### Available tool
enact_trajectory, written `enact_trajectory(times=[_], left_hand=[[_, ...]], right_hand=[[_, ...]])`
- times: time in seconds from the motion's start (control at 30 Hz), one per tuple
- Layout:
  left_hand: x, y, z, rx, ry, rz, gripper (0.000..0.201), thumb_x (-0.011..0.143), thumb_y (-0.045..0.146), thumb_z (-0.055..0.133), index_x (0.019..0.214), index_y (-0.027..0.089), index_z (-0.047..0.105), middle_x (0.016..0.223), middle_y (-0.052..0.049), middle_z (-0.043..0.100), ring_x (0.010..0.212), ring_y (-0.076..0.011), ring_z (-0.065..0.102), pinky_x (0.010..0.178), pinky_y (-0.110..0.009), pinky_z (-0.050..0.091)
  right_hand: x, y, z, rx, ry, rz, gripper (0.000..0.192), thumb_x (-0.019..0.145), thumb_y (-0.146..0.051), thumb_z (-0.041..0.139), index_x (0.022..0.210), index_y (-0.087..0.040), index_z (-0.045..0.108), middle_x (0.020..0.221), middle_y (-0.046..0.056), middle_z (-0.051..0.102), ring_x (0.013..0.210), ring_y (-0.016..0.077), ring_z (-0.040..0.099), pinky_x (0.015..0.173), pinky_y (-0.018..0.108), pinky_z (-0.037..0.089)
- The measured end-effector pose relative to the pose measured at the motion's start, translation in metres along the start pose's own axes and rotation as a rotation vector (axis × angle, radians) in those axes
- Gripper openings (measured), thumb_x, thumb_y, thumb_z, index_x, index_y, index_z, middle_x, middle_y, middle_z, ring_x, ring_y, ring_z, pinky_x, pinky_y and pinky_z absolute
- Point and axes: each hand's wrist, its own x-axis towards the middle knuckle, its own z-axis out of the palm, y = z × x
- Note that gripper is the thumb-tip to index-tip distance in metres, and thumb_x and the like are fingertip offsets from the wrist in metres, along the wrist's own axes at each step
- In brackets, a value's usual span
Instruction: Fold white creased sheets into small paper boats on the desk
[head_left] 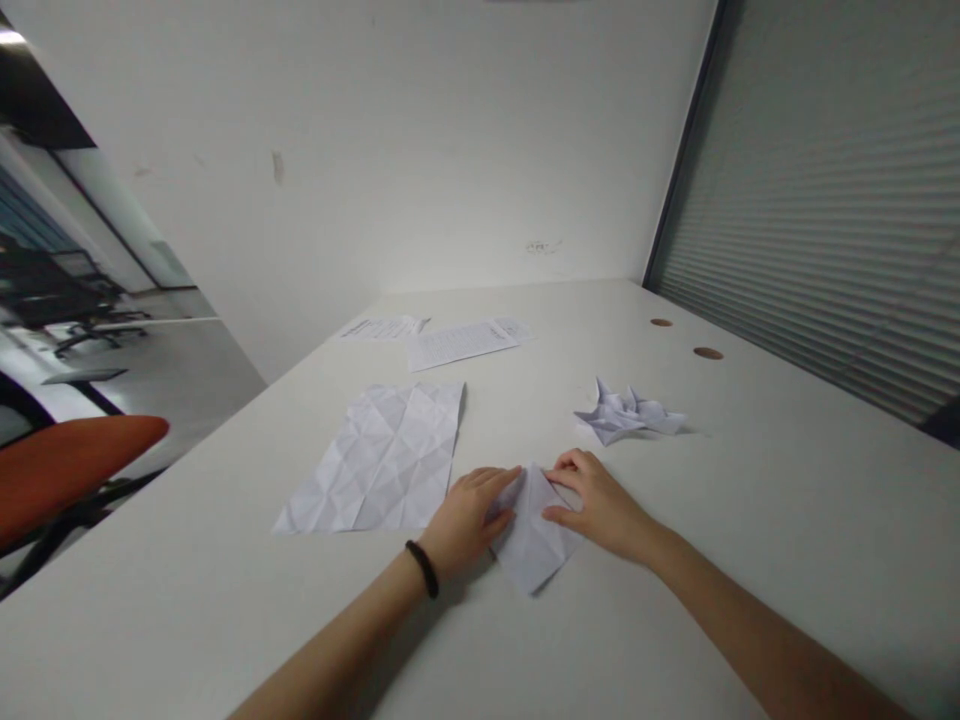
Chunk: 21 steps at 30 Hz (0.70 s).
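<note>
Low in the middle of the frame, the left hand (466,518) and right hand (600,505) press a folded paper (534,540) flat on the desk (750,520), fingers spread out, not gripping.

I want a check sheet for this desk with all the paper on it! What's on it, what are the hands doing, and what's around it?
Surface: white table, matte, two round holes near the right edge.
Job's things: small folded paper lying flat, pressed under both hands.
Clutter: creased sheet opened flat at left; crumpled folded paper at right, apart from the hands; printed sheets farther back.
Grippers: left hand flat on the folded paper, black band on its wrist; right hand with fingertips on the paper's top edge.
Cables: nothing seen.
Surroundings: white wall behind, window blinds at right, orange chair at left.
</note>
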Motion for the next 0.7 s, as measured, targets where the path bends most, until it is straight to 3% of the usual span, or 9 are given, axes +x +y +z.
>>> enact_trajectory(times=[0.37, 0.53, 0.63, 0.7], left_hand=[[-0.001, 0.005, -0.004, -0.210, -0.081, 0.006, 0.061, 0.069, 0.011, 0.060, 0.126, 0.018, 0.041, 0.124, -0.010, 0.049, 0.114, -0.0218, 0.044, 0.100, -0.039, 0.034], [-0.003, 0.003, 0.000, -0.218, -0.060, 0.030, 0.073, 0.068, 0.012, 0.061, 0.134, 0.021, 0.030, 0.131, -0.010, 0.042, 0.119, -0.0220, 0.039, 0.102, -0.039, 0.031], [-0.004, 0.003, 0.000, -0.194, 0.014, 0.006, 0.072, 0.069, 0.014, 0.061, 0.133, 0.023, 0.030, 0.124, -0.009, 0.049, 0.109, -0.0216, 0.047, 0.094, -0.037, 0.039], [-0.003, 0.006, -0.002, -0.165, 0.076, -0.035, 0.061, 0.072, 0.017, 0.059, 0.128, 0.024, 0.038, 0.106, -0.006, 0.058, 0.091, -0.0190, 0.054, 0.080, -0.033, 0.045]], right_hand=[[0.000, -0.008, -0.006, 0.216, -0.083, 0.038, 0.039, 0.063, -0.018, 0.069, 0.101, -0.018, 0.062, 0.105, 0.008, 0.055, 0.103, 0.0228, 0.047, 0.094, 0.039, 0.036], [-0.001, -0.010, -0.003, 0.527, -0.111, 0.089, 0.043, 0.062, -0.007, 0.063, 0.103, -0.018, 0.056, 0.101, 0.005, 0.059, 0.094, 0.0183, 0.054, 0.087, 0.035, 0.041], [-0.001, -0.015, -0.002, 0.696, -0.110, 0.107, 0.044, 0.064, -0.008, 0.061, 0.105, -0.020, 0.053, 0.096, 0.003, 0.060, 0.089, 0.0161, 0.057, 0.080, 0.031, 0.044], [0.000, -0.019, -0.002, 0.744, -0.061, 0.121, 0.043, 0.065, -0.010, 0.061, 0.107, -0.020, 0.053, 0.092, 0.002, 0.060, 0.086, 0.0151, 0.058, 0.077, 0.029, 0.044]])
